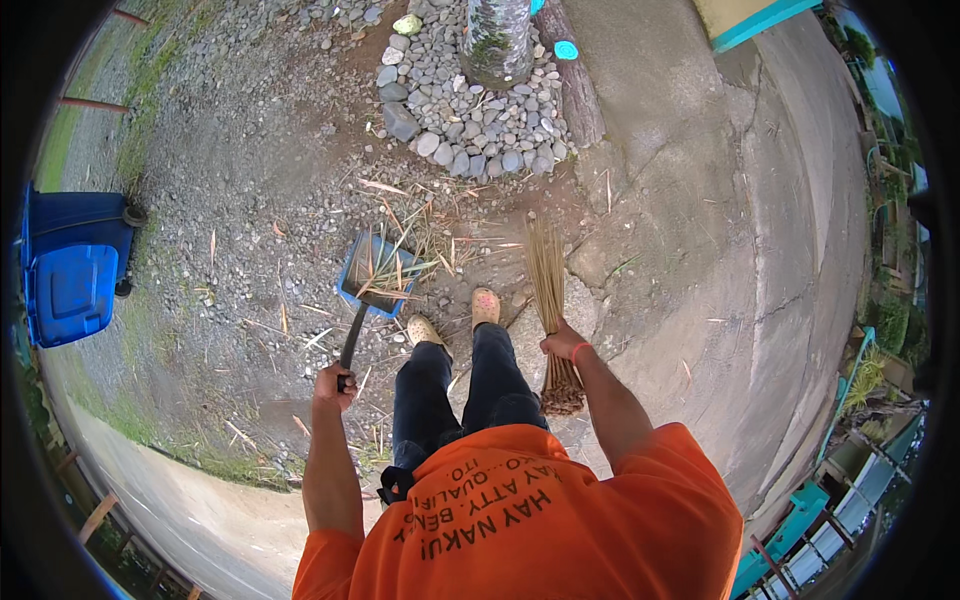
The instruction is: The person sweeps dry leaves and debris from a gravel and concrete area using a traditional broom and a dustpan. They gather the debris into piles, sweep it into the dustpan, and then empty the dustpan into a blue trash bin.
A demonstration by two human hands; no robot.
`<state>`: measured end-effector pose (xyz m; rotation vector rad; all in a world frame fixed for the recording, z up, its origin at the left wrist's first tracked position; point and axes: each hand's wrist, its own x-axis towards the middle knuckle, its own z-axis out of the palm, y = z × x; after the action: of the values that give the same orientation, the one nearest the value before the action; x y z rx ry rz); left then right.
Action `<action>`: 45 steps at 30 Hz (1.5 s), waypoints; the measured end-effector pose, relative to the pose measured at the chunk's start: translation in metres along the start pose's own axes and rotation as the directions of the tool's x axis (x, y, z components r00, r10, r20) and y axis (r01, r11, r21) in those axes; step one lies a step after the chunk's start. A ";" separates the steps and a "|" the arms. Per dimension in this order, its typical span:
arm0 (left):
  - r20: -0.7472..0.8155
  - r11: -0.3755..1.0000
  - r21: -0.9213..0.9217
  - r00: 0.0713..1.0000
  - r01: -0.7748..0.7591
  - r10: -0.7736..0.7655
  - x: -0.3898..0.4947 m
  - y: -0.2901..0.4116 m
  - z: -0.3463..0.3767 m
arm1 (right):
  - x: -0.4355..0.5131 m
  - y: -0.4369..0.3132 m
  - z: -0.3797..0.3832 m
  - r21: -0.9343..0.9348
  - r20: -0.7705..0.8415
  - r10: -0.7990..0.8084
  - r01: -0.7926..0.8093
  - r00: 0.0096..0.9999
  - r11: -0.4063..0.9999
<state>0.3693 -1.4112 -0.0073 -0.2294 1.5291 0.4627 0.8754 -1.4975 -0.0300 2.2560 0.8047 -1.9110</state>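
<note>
My left hand (pixel 334 386) grips the black handle of a blue dustpan (pixel 347 289). Dry and greenish leaf strips (pixel 386 277) lie in the pan and stick out past its far right edge. More dry leaf litter (pixel 431 236) is heaped on the ground just beyond it. In my right hand (pixel 566 341) is a stick broom (pixel 546 270) of thin ribs, held round its bound middle. Its bristles point away from me, towards the stone border, and its thick butt end hangs by my right leg. Whether the bristle tips touch the ground I cannot tell.
A tree trunk (pixel 497 45) rises from a bed of pebbles (pixel 480 127) ringed by larger stones, with a log (pixel 574 82) alongside. Cracked concrete (pixel 675 247) spreads to the right; gravel (pixel 225 157) covers the left. A blue wheeled bin (pixel 75 270) is at the far left.
</note>
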 end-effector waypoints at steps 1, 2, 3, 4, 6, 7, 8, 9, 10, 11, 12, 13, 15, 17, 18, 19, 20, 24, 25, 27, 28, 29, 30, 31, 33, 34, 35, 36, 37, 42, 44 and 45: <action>0.002 1.000 0.005 1.000 0.013 -0.013 0.000 -0.003 0.003 | 0.011 -0.010 0.018 0.046 0.012 0.059 -0.059 0.998 0.997; 0.002 0.999 0.011 1.000 0.031 -0.031 0.000 -0.007 0.005 | 0.015 -0.019 0.037 0.027 0.101 -0.047 0.044 0.994 0.999; -0.011 0.999 0.014 0.999 0.053 -0.053 0.001 -0.008 0.007 | 0.016 -0.030 0.053 0.057 0.136 -0.011 0.003 0.991 0.998; -0.015 0.997 0.003 0.997 0.073 -0.073 0.002 -0.009 0.010 | 0.009 -0.033 0.061 0.092 0.216 -0.065 0.046 0.974 0.995; -0.016 0.996 0.033 0.997 0.081 -0.081 0.005 -0.011 0.012 | -0.015 -0.036 0.067 0.115 0.294 -0.055 0.022 0.954 0.993; -0.012 0.996 0.038 0.997 0.076 -0.075 0.008 -0.010 0.014 | -0.031 -0.035 0.064 0.105 0.286 -0.077 0.048 0.955 0.993; 0.003 0.994 0.034 0.995 0.100 -0.100 0.009 -0.009 0.014 | -0.046 -0.031 0.056 0.068 0.295 -0.081 0.064 0.952 0.996; -0.002 0.993 0.030 0.994 0.114 -0.114 0.011 -0.009 0.015 | -0.060 -0.024 0.044 0.044 0.305 -0.102 0.093 0.947 0.995; -0.013 0.992 0.021 0.992 0.126 -0.126 0.013 -0.008 0.016 | -0.070 -0.017 0.031 0.023 0.255 -0.103 0.100 0.961 0.995; -0.036 0.990 -0.003 0.990 0.138 -0.138 0.015 -0.008 0.017 | -0.078 -0.007 0.017 -0.001 0.208 -0.103 0.106 0.973 0.994; -0.042 0.988 -0.019 0.987 0.156 -0.157 0.017 -0.008 0.018 | -0.082 0.005 0.002 -0.029 0.175 -0.094 0.101 0.980 0.995; -0.026 0.989 -0.012 0.988 0.150 -0.151 0.019 -0.009 0.021 | -0.080 0.016 -0.015 -0.011 0.088 -0.077 0.078 0.993 0.997; -0.069 0.988 -0.026 0.986 0.149 -0.151 0.021 -0.009 0.025 | -0.061 0.036 -0.056 0.020 -0.031 0.017 -0.016 0.999 1.000; -0.083 0.989 -0.002 0.986 0.146 -0.146 0.024 -0.009 0.032 | -0.025 0.050 -0.099 0.052 -0.245 0.025 -0.013 0.969 0.999; -0.109 0.989 0.009 0.983 0.150 -0.148 0.024 -0.009 0.035 | -0.004 0.054 -0.122 0.052 -0.313 0.051 -0.036 0.948 0.998; -0.145 0.988 0.010 0.978 0.155 -0.152 0.024 -0.010 0.038 | 0.019 0.055 -0.145 0.129 -0.333 0.103 -0.062 0.937 0.990; -0.158 0.989 0.034 0.978 0.147 -0.140 0.025 -0.009 0.042 | 0.042 0.054 -0.165 0.131 -0.394 0.112 -0.065 0.912 0.989; -0.226 0.990 0.060 0.968 0.127 -0.110 0.030 -0.010 0.059 | 0.104 0.035 -0.192 0.171 -0.218 0.043 -0.006 0.975 0.985; -0.251 0.989 0.065 0.962 0.130 -0.110 0.030 -0.010 0.062 | 0.109 0.029 -0.185 0.162 -0.160 0.070 -0.044 0.985 0.986; -0.271 0.989 0.062 0.956 0.132 -0.110 0.034 -0.011 0.071 | 0.099 0.017 -0.132 -0.039 -0.147 0.006 -0.011 0.989 0.999; -0.289 0.989 0.046 0.950 0.140 -0.121 0.036 -0.012 0.077 | 0.087 0.014 -0.110 -0.107 -0.029 0.011 -0.014 1.000 0.994; -0.327 0.988 0.029 0.936 0.151 -0.133 0.039 -0.011 0.081 | 0.071 0.012 -0.088 -0.094 0.041 0.005 -0.001 0.999 0.996; -0.301 0.991 0.028 0.947 0.128 -0.114 0.040 -0.012 0.084 | 0.052 0.010 -0.068 -0.127 0.079 -0.067 0.077 0.995 0.989; -0.283 0.992 0.026 0.953 0.121 -0.109 0.043 -0.012 0.088 | 0.033 0.007 -0.052 -0.102 0.179 -0.078 0.098 0.981 0.990; -0.311 0.993 0.014 0.944 0.119 -0.109 0.045 -0.012 0.092 | -0.002 0.002 -0.029 -0.125 0.276 -0.098 0.137 0.956 0.983; -0.293 0.992 0.016 0.949 0.123 -0.113 0.045 -0.012 0.092 | -0.016 0.001 -0.024 -0.109 0.226 -0.112 0.139 0.968 0.984; -0.286 0.993 0.003 0.952 0.117 -0.111 0.045 -0.013 0.092 | -0.024 -0.001 -0.025 -0.091 0.175 -0.126 0.144 0.976 0.985; -0.301 0.993 -0.003 0.947 0.117 -0.112 0.045 -0.014 0.092 | -0.026 -0.004 -0.029 -0.053 0.174 -0.144 0.155 0.974 0.986; -0.314 0.993 -0.007 0.942 0.118 -0.114 0.045 -0.015 0.091 | -0.021 -0.009 -0.035 -0.033 0.141 -0.094 0.100 0.986 0.994; -0.323 0.988 -0.043 0.933 0.151 -0.156 0.045 -0.025 0.089 | 0.048 -0.054 -0.048 -0.133 0.041 -0.020 0.025 0.999 0.991; -0.303 0.990 -0.053 0.942 0.133 -0.142 0.045 -0.027 0.087 | 0.051 -0.072 -0.022 -0.214 0.200 -0.013 0.057 0.980 0.975; -0.309 0.989 -0.061 0.939 0.137 -0.149 0.044 -0.028 0.085 | 0.046 -0.079 -0.008 -0.289 0.267 0.013 0.067 0.964 0.955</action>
<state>0.4576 -1.3937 -0.0512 -0.4597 1.7998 0.3512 0.8524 -1.4108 -0.0500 1.7787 1.0065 -1.9003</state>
